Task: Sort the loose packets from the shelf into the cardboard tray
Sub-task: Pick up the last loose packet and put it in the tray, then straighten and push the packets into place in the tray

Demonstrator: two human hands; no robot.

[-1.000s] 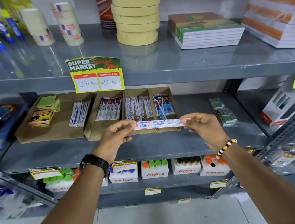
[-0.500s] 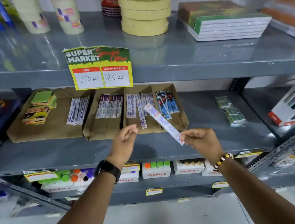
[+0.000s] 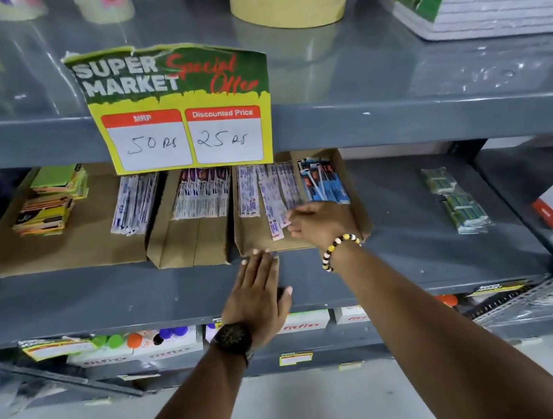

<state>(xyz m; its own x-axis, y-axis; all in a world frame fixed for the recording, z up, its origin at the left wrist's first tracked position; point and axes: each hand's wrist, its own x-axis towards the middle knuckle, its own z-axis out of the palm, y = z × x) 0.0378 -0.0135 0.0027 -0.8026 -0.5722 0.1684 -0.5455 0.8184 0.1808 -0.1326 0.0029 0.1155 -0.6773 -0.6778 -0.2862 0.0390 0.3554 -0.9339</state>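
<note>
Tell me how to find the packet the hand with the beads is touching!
Look under the yellow price sign to the middle shelf, at the cardboard tray farthest right. Its left compartment holds white packets with purple print. The one you want, the loose packet, lies crooked and sticks out nearer than the tidy row, with the right hand touching its near end.

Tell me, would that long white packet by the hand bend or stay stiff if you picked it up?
The long white packet would probably bend a bit: it looks thin and flat like a strip. It is likely very light, as the right hand touches it with fingertips only. Its shiny wrapper may be slippery.
</note>
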